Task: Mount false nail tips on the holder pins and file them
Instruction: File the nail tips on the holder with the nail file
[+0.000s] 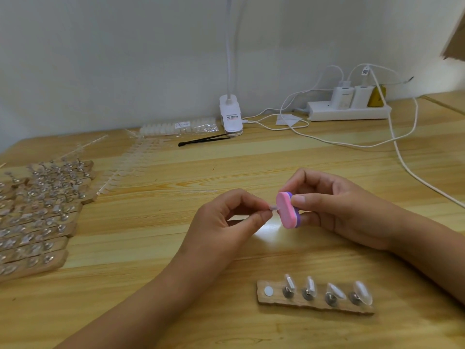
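My left hand (226,217) pinches a small clear nail tip (273,208) between thumb and forefinger. The tip's end touches the pink face of a pink-and-purple buffer block (286,210), which my right hand (334,210) grips by its sides. Both hands hover above the table. Nearer me lies a wooden holder strip (314,295) with several clear nail tips (362,292) mounted on its metal pins and one bare white pad (268,290) at its left end.
Many more wooden strips with mounted tips (40,212) crowd the left side. Strips of loose nail tips (125,167) and a bagged pack (181,127) lie behind them. A clip lamp (230,114), black tweezers (203,140), power strip (349,110) and white cables (402,159) occupy the back.
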Demonstrator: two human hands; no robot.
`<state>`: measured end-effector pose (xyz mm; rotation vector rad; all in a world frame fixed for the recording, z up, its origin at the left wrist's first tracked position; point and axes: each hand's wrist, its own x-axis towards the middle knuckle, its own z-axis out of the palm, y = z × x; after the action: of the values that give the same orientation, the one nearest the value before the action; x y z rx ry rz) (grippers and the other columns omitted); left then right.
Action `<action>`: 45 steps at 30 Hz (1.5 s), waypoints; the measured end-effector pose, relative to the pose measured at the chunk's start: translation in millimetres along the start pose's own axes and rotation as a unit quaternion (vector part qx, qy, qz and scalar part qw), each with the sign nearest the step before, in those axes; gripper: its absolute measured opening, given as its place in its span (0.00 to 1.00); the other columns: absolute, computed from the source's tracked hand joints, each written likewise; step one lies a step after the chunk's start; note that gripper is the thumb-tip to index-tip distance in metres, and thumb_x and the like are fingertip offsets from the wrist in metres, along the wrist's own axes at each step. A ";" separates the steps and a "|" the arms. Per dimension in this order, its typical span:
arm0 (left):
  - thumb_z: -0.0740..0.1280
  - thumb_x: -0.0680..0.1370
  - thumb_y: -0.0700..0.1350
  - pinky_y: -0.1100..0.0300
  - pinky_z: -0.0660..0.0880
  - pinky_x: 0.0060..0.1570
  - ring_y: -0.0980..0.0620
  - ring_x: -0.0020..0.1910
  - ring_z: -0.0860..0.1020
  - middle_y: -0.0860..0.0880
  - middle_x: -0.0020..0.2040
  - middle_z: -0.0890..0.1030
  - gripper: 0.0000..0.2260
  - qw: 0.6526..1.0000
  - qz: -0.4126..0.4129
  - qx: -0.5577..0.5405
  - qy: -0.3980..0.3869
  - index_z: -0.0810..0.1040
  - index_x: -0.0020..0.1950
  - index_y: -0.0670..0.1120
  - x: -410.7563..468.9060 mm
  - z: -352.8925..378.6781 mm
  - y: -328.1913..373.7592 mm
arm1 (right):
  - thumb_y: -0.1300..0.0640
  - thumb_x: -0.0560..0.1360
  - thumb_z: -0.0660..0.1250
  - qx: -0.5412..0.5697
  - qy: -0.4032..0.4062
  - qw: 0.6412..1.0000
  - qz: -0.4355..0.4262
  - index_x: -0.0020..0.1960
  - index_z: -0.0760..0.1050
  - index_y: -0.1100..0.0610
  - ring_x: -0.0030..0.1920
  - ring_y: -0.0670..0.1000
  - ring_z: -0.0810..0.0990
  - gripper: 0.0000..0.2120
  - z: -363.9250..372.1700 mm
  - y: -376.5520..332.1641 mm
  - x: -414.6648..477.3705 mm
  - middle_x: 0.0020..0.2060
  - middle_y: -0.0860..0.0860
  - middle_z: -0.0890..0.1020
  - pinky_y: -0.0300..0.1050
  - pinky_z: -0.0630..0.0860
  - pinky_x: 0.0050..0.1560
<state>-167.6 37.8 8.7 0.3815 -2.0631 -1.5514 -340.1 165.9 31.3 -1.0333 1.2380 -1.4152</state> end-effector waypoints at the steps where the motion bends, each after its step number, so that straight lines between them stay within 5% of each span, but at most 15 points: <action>1: 0.73 0.75 0.41 0.69 0.75 0.47 0.59 0.48 0.82 0.54 0.45 0.85 0.07 1.000 0.003 0.004 0.002 0.83 0.43 0.53 -0.2 0.4 0.0 | 0.57 0.69 0.72 0.003 0.000 1.000 0.000 0.44 0.83 0.52 0.43 0.47 0.83 0.05 0.1 0.3 0.1 0.42 0.52 0.83 0.38 0.80 0.44; 10: 0.73 0.74 0.42 0.68 0.76 0.47 0.57 0.49 0.82 0.54 0.46 0.84 0.06 0.999 0.029 0.023 0.022 0.83 0.45 0.54 0.4 0.3 0.5 | 0.59 0.69 0.72 0.039 -0.020 0.999 0.023 0.45 0.82 0.54 0.42 0.48 0.84 0.05 -0.5 3.6 1.6 0.42 0.53 0.83 0.38 0.80 0.43; 15: 0.73 0.74 0.43 0.69 0.76 0.47 0.58 0.49 0.82 0.55 0.46 0.83 0.06 0.999 0.037 0.025 0.012 0.83 0.45 0.55 -1.1 1.6 0.3 | 0.59 0.67 0.74 0.077 0.057 0.995 0.021 0.44 0.82 0.56 0.45 0.52 0.84 0.07 -3.9 5.2 6.4 0.42 0.56 0.83 0.39 0.81 0.44; 18: 0.73 0.74 0.42 0.69 0.76 0.46 0.58 0.48 0.82 0.55 0.45 0.84 0.07 0.999 0.027 0.020 0.017 0.82 0.43 0.54 -0.6 0.7 0.2 | 0.59 0.69 0.73 0.094 -0.010 0.994 0.046 0.45 0.82 0.55 0.41 0.50 0.84 0.05 -2.6 2.4 3.8 0.42 0.56 0.83 0.38 0.81 0.41; 24: 0.74 0.70 0.51 0.68 0.76 0.46 0.56 0.48 0.83 0.52 0.44 0.84 0.04 0.999 0.022 0.004 0.024 0.83 0.42 0.52 -0.1 1.8 2.5 | 0.62 0.70 0.71 0.089 0.018 0.995 0.027 0.46 0.81 0.57 0.46 0.53 0.85 0.06 -1.4 4.9 4.2 0.45 0.58 0.83 0.40 0.81 0.46; 29: 0.75 0.72 0.46 0.68 0.76 0.46 0.57 0.47 0.83 0.53 0.43 0.84 0.02 1.000 0.014 0.000 0.026 0.83 0.41 0.52 0.6 0.3 1.1 | 0.59 0.69 0.73 0.043 0.013 0.999 -0.001 0.45 0.82 0.54 0.51 0.56 0.85 0.05 2.4 3.6 2.5 0.53 0.66 0.82 0.42 0.81 0.48; 45: 0.74 0.71 0.47 0.69 0.75 0.45 0.57 0.46 0.83 0.53 0.42 0.85 0.02 1.000 0.007 -0.009 0.019 0.83 0.41 0.52 1.6 -0.5 1.4 | 0.61 0.70 0.72 0.057 -0.008 0.998 0.002 0.47 0.80 0.58 0.50 0.55 0.85 0.07 3.6 4.9 2.0 0.49 0.60 0.83 0.42 0.81 0.48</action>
<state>-168.6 37.1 10.6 0.3857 -2.0179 -1.5406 -336.4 163.2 26.8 -0.9615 1.1344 -1.4536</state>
